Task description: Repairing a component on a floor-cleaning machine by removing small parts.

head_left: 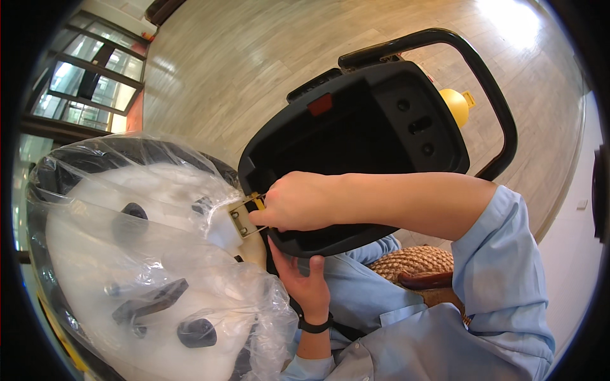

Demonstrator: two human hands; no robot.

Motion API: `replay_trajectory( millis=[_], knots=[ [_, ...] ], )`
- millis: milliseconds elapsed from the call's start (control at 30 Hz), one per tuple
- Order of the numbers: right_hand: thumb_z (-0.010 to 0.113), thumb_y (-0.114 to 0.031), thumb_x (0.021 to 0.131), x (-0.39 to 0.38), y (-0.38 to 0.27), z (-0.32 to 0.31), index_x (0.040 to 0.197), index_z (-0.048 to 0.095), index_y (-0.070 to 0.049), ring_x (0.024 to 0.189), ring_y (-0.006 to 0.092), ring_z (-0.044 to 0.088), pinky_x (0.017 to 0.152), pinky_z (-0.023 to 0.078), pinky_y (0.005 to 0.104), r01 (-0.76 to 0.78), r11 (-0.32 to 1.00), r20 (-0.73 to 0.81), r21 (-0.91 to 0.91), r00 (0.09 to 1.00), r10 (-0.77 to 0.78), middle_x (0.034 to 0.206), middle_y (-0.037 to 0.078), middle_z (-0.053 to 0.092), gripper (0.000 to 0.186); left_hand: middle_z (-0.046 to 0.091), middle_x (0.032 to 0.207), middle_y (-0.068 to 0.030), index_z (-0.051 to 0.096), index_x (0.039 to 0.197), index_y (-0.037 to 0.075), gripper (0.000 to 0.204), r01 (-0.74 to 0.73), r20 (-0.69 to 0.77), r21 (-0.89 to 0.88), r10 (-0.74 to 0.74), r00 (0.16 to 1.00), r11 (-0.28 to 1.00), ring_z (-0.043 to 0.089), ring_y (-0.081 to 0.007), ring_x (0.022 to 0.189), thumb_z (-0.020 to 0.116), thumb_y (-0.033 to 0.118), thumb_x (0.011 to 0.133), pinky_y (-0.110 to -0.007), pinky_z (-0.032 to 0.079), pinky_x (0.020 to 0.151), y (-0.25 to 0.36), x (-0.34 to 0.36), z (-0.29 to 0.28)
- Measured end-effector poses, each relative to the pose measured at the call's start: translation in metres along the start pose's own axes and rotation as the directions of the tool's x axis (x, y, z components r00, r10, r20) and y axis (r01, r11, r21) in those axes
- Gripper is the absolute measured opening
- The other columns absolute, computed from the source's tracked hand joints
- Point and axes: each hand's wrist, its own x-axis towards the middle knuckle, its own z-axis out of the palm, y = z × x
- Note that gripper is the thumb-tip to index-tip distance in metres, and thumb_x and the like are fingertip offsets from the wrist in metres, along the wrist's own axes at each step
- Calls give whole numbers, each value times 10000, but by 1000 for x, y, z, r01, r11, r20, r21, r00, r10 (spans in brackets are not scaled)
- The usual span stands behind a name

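Note:
A deep black plastic tray with a red patch on its inner wall is tilted before me. My right hand reaches across it, fingers curled at its left edge, touching a small metal bracket. What they pinch is hidden. Beneath the tray's near rim is my left hand, wearing a black wristband. Its fingers stretch up against the outer wall, and its thumb stands apart. On my left lies a big rounded white-and-black panda face under clear plastic film, next to the bracket.
A thick black tubular handle curves out from the tray's far right. Beside it shows a yellow rounded part. A brown woven seat is by my legs. Wood-look floor stretches beyond, with glazed doors at far left.

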Motion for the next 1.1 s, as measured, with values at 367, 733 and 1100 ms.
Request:
replay_trajectory(
  millis=[367,733,1100],
  knots=[
    [762,-227,842,-2,-6,-13,875,759,4,767,380,753,670,607,467,-24,995,121,-93,992,36,778,183,736,233,406,1617,-195,235,1645,-41,1117,3,-4,29,-3,1000,1000,445,-282,1465,861,474,877,-443,357,1211,-2,-1,-2],
    [771,-311,891,-1,0,-6,948,739,-19,759,356,754,654,597,454,-53,986,100,-155,993,69,755,149,733,300,428,1600,-202,228,1641,-63,1126,-10,7,34,9,1000,999,466,-281,1450,853,489,883,-439,361,1207,-1,0,-1],
    [721,-119,848,0,6,3,1100,620,-19,828,411,742,705,601,502,-100,993,138,56,986,91,850,196,730,288,413,1611,-206,226,1639,-69,1135,-12,10,28,12,1000,1000,464,-283,1454,858,488,879,-432,356,1213,-2,1,-1]
  ],
)
